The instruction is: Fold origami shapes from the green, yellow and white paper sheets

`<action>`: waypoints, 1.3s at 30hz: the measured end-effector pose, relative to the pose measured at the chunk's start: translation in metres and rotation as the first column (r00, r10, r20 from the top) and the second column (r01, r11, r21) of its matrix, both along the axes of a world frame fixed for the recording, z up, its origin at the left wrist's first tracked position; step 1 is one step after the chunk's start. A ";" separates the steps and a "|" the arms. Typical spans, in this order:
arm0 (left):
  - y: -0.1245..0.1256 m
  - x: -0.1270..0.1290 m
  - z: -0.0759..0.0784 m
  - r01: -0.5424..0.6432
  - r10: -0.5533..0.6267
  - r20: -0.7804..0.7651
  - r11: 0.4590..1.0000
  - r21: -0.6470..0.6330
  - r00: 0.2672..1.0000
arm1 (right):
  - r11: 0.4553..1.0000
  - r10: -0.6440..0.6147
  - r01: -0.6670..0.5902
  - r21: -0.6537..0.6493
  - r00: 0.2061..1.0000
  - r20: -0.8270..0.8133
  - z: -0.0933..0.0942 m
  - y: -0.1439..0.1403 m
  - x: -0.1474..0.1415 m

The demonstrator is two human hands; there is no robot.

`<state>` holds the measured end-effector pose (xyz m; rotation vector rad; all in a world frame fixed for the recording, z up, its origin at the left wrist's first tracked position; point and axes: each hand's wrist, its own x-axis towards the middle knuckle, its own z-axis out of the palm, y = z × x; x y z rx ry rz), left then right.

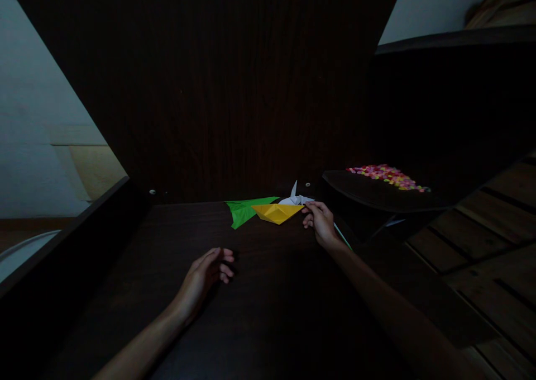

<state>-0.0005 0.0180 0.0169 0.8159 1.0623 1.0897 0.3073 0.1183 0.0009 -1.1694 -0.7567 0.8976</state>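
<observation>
On a dark wooden table (259, 302) lie three folded paper pieces at the far edge: a green paper plane (245, 209), a yellow paper boat (276, 212) and a white paper crane (295, 198). My right hand (320, 221) reaches to the right end of the yellow boat, its fingertips touching or pinching the boat's tip. My left hand (207, 276) hovers low over the table's middle, fingers loosely curled and apart, holding nothing.
A dark round tray (377, 195) with several small colourful pieces (387, 176) sits to the right, raised above the table. A dark wooden back panel (234, 89) stands behind the table. A thin green-white strip (343, 236) lies by my right wrist. Wooden floorboards (494, 229) show at right.
</observation>
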 end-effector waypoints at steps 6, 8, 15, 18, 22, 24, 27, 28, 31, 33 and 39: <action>0.002 -0.003 0.003 -0.026 0.029 -0.042 0.998 0.058 0.999 | 0.998 -0.060 0.060 0.033 0.998 0.024 0.007 -0.002 0.006; 0.004 -0.005 0.006 -0.028 0.035 -0.071 0.996 0.088 0.997 | 0.995 -0.087 0.085 0.056 0.996 0.037 0.012 -0.004 0.009; 0.014 -0.021 0.028 -0.070 0.122 -0.256 0.977 0.202 0.959 | 0.979 -0.137 0.115 0.169 0.983 0.124 0.038 -0.012 0.020; 0.017 -0.030 0.039 -0.063 0.192 -0.391 0.946 0.319 0.900 | 0.973 -0.124 0.083 0.213 0.974 0.188 0.050 -0.019 0.019; 0.020 -0.039 0.048 0.002 0.235 -0.505 0.905 0.425 0.830 | 0.968 -0.102 0.030 0.248 0.954 0.281 0.062 -0.032 0.009; 0.021 -0.041 0.050 0.041 0.226 -0.528 0.894 0.446 0.818 | 0.965 -0.110 -0.001 0.264 0.907 0.407 0.066 -0.040 0.002; 0.022 -0.043 0.050 0.099 0.186 -0.533 0.881 0.462 0.825 | 0.941 -0.169 -0.083 0.329 0.727 0.666 0.069 -0.054 -0.010; 0.022 -0.044 0.049 0.124 0.172 -0.541 0.876 0.467 0.823 | 0.926 -0.169 -0.150 0.347 0.655 0.736 0.069 -0.058 -0.014; 0.023 -0.045 0.043 0.230 0.140 -0.610 0.843 0.487 0.780 | 0.870 -0.139 -0.373 0.323 0.443 0.886 0.064 -0.072 -0.025; 0.023 -0.045 0.036 0.323 0.116 -0.673 0.809 0.490 0.731 | 0.836 -0.103 -0.492 0.241 0.291 0.951 0.057 -0.080 -0.032; 0.019 -0.039 0.014 0.521 0.033 -0.782 0.728 0.445 0.622 | 0.759 0.114 -0.638 -0.127 -0.061 0.992 0.030 -0.096 -0.047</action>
